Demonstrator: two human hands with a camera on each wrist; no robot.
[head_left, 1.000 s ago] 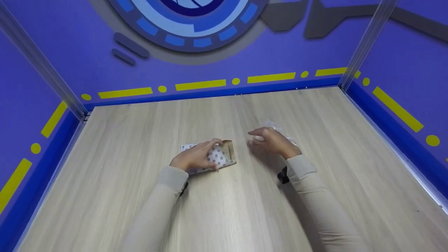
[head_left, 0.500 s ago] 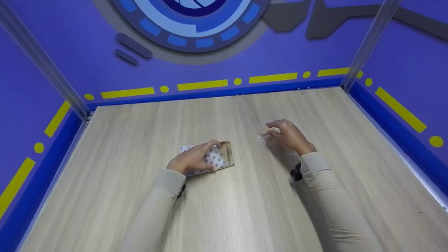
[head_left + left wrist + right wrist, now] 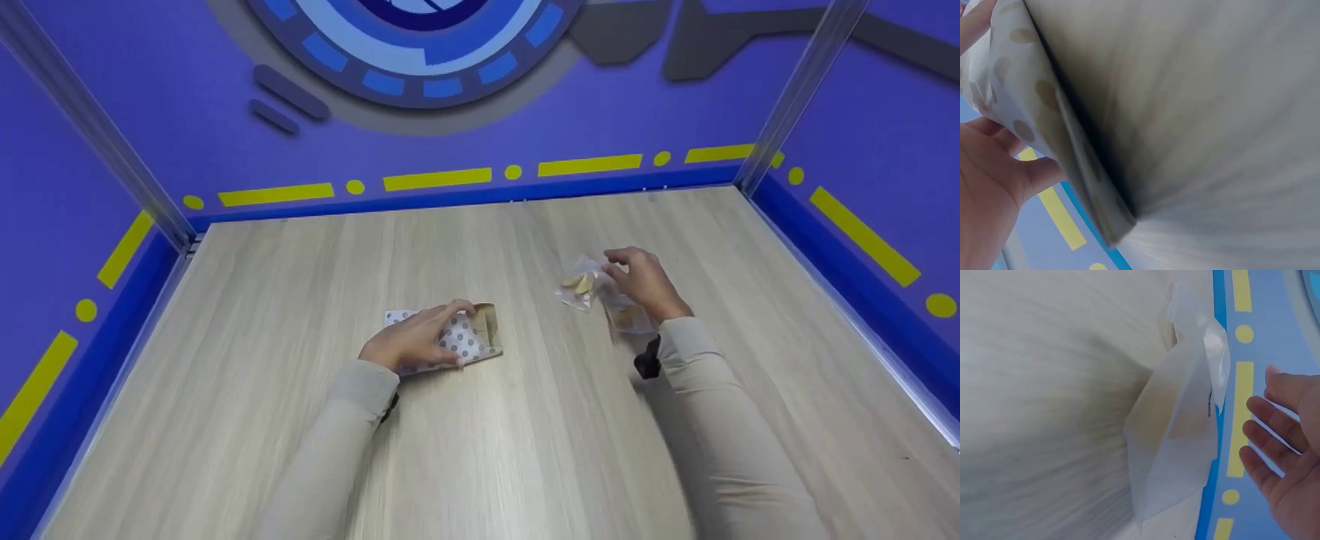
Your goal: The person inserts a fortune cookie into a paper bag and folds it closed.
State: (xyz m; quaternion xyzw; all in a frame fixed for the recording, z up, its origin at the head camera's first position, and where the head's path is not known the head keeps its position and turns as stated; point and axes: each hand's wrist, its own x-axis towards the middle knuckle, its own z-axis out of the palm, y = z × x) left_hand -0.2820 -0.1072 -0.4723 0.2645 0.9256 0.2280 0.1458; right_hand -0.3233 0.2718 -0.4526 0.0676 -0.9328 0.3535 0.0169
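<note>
My left hand (image 3: 412, 341) holds a white paper bag (image 3: 466, 337) with grey dots, thumb and fingers at its opposite edges. The bag lies on the table with its brown inside showing at the right end. In the left wrist view the dotted paper (image 3: 1022, 84) stands between thumb and fingers. My right hand (image 3: 646, 283) hovers beside two clear plastic packets, fingers loosely bent and holding nothing. One packet (image 3: 579, 285) has yellowish pieces inside. The other packet (image 3: 628, 316) lies partly under the hand. In the right wrist view, a translucent packet (image 3: 1171, 427) is apart from the fingertips.
The wood-grain table (image 3: 480, 450) runs back to a blue-purple wall (image 3: 435, 154) with yellow marks. Side walls (image 3: 885, 247) close it in at left and right. Metal posts (image 3: 787, 94) stand at the back corners.
My right hand has moved right and away from me. The yellowish packet it held half a second ago now lies on the table, released. My left hand and the bag have hardly moved.
</note>
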